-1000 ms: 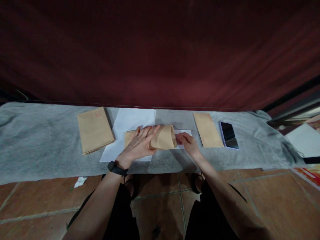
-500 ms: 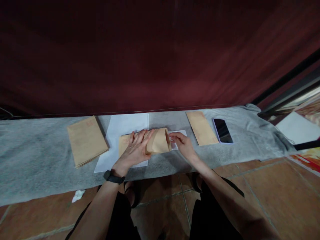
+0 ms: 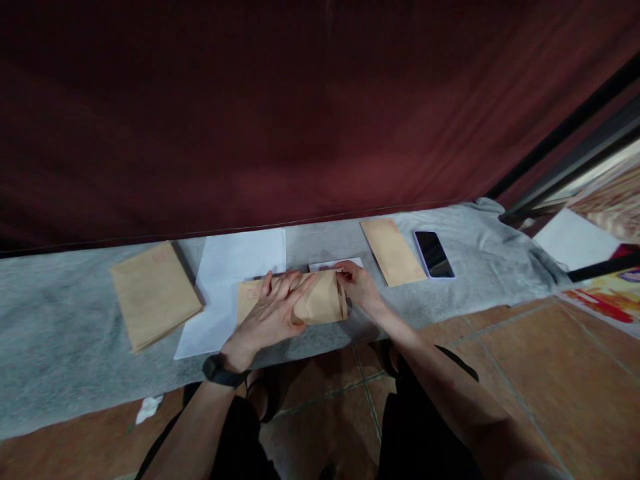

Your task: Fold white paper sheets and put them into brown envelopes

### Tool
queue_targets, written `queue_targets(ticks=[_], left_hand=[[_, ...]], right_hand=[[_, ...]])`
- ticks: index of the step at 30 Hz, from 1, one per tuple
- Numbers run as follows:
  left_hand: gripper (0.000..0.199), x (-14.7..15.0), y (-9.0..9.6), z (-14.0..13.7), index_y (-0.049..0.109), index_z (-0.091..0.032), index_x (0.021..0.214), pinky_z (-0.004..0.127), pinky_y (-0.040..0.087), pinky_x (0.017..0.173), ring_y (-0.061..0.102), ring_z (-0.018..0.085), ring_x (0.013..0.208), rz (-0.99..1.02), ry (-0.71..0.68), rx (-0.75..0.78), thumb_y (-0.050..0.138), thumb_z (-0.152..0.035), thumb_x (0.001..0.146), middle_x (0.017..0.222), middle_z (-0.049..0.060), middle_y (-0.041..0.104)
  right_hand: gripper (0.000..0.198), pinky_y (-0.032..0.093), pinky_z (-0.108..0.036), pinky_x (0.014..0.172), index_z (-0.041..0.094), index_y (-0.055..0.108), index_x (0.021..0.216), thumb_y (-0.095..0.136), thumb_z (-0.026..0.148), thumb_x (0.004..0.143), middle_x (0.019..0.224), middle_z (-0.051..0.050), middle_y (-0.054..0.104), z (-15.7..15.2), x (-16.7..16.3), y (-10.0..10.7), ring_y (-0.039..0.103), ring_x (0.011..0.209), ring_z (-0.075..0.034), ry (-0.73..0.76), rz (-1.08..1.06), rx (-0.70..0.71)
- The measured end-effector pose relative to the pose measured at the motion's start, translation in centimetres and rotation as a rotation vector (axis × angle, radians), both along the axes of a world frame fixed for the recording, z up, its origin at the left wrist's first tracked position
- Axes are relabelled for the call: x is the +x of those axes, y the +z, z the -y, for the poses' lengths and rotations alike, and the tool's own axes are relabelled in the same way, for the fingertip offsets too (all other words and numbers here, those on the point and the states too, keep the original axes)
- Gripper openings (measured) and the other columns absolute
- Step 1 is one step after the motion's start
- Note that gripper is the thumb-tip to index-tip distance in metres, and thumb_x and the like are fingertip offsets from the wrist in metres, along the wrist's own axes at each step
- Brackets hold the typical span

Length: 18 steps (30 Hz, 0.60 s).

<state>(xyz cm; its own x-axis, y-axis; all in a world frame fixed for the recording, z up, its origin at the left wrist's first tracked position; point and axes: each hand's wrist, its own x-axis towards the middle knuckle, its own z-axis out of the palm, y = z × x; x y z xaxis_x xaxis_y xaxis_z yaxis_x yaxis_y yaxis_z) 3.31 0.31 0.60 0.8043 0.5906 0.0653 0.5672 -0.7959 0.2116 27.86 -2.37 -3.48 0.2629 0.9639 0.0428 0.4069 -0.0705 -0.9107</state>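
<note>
A brown paper envelope (image 3: 320,303) lies sideways in front of me, its right end bulging. My left hand (image 3: 275,307), with a dark band on the wrist, grips across its middle, fingers over the far side and thumb along the near edge. At the envelope's right end, my right hand (image 3: 357,283) is closed with its fingertips at the upper rim. Those fingers partly hide what they pinch. Under and behind the envelope are a large white sheet (image 3: 215,287) on the left and a small white paper (image 3: 325,265).
A stack of brown envelopes (image 3: 155,293) lies on the left of the grey cloth (image 3: 65,320). Another brown envelope (image 3: 393,250) and a phone (image 3: 434,255) lie to the right. A dark red curtain (image 3: 300,120) hangs behind. Crumpled white tissue (image 3: 149,408) is on the tiled floor.
My right hand has come to the rim of the envelope's right end, which looks narrower than before. My left hand still grips the middle. The whole view has shifted slightly.
</note>
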Motion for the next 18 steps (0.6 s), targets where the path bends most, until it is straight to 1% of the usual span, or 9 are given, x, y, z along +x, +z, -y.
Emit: queue_targets(ticks=[2, 3, 4, 6, 9, 11, 13, 15, 18], left_hand=[[0.107, 0.0, 0.0, -0.1, 0.011, -0.028, 0.161, 0.059, 0.008, 0.125, 0.034, 0.032, 0.146, 0.021, 0.01, -0.034, 0.073, -0.038, 0.075, 0.155, 0.012, 0.039], [0.108, 0.0, 0.0, -0.2, 0.01, -0.027, 0.161, 0.058, 0.01, 0.125, 0.035, 0.032, 0.145, 0.028, 0.016, -0.053, 0.073, -0.038, 0.075, 0.154, 0.012, 0.04], [0.109, 0.0, 0.0, -0.3, 0.009, -0.026, 0.161, 0.057, 0.011, 0.125, 0.036, 0.032, 0.144, 0.032, 0.023, -0.069, 0.073, -0.039, 0.074, 0.152, 0.013, 0.041], [0.109, 0.0, -0.2, -0.5, 0.009, -0.025, 0.161, 0.057, 0.013, 0.125, 0.037, 0.032, 0.143, 0.033, 0.04, -0.078, 0.073, -0.039, 0.074, 0.15, 0.013, 0.044], [0.107, 0.1, -0.4, -0.7, 0.011, -0.024, 0.161, 0.059, 0.012, 0.124, 0.037, 0.033, 0.142, 0.04, 0.054, -0.042, 0.073, -0.041, 0.075, 0.148, 0.015, 0.045], [0.105, 0.2, -0.4, -0.7, 0.013, -0.023, 0.161, 0.061, 0.011, 0.123, 0.037, 0.035, 0.142, 0.054, 0.053, -0.008, 0.072, -0.043, 0.076, 0.149, 0.016, 0.044], [0.103, 0.3, -0.4, -0.6, 0.015, -0.023, 0.161, 0.062, 0.009, 0.123, 0.036, 0.035, 0.142, 0.057, 0.047, 0.023, 0.072, -0.043, 0.077, 0.15, 0.016, 0.042], [0.102, 0.5, -0.3, -0.6, 0.017, -0.023, 0.16, 0.063, 0.008, 0.123, 0.037, 0.035, 0.142, 0.051, 0.042, 0.049, 0.072, -0.041, 0.076, 0.15, 0.017, 0.042], [0.102, 0.6, -0.3, -0.5, 0.018, -0.022, 0.16, 0.063, 0.008, 0.123, 0.038, 0.035, 0.141, 0.048, 0.034, 0.075, 0.073, -0.04, 0.076, 0.149, 0.017, 0.041]], right_hand=[[0.018, 0.051, -0.025, 0.066, 0.024, 0.062, 0.096, 0.056, 0.015, 0.081, 0.075, 0.004, 0.067, -0.3, 0.0, -0.3, 0.065, 0.069, -0.015, -0.006, -0.164, -0.021], [0.016, 0.051, -0.025, 0.064, 0.023, 0.061, 0.095, 0.056, 0.017, 0.081, 0.074, 0.004, 0.066, -0.3, 0.1, -0.3, 0.064, 0.068, -0.015, -0.008, -0.187, -0.011], [0.014, 0.051, -0.026, 0.065, 0.023, 0.06, 0.094, 0.056, 0.018, 0.081, 0.076, 0.003, 0.065, -0.2, 0.1, -0.2, 0.064, 0.069, -0.015, -0.012, -0.163, 0.012], [0.01, 0.052, -0.031, 0.075, 0.023, 0.061, 0.091, 0.056, 0.019, 0.083, 0.087, -0.001, 0.066, 0.2, 0.2, 0.4, 0.064, 0.08, -0.017, -0.025, -0.025, 0.085], [0.011, 0.048, -0.035, 0.09, 0.022, 0.066, 0.089, 0.055, 0.019, 0.087, 0.098, -0.008, 0.066, 1.3, 0.3, 1.4, 0.062, 0.097, -0.022, 0.0, 0.138, 0.144], [0.016, 0.047, -0.035, 0.09, 0.022, 0.069, 0.091, 0.053, 0.019, 0.089, 0.099, -0.008, 0.067, 1.8, 0.3, 1.6, 0.063, 0.096, -0.022, 0.053, 0.169, 0.106], [0.019, 0.048, -0.034, 0.086, 0.022, 0.071, 0.095, 0.053, 0.021, 0.09, 0.1, -0.007, 0.07, 2.0, 0.3, 1.4, 0.064, 0.092, -0.021, 0.101, 0.138, 0.019], [0.016, 0.048, -0.033, 0.083, 0.022, 0.072, 0.093, 0.057, 0.023, 0.088, 0.095, -0.005, 0.072, 2.0, 0.4, 0.9, 0.065, 0.088, -0.02, 0.143, 0.02, -0.093], [0.011, 0.049, -0.031, 0.08, 0.022, 0.072, 0.087, 0.066, 0.029, 0.081, 0.086, -0.001, 0.072, 1.9, 0.8, 0.5, 0.065, 0.085, -0.019, 0.229, -0.255, -0.216]])
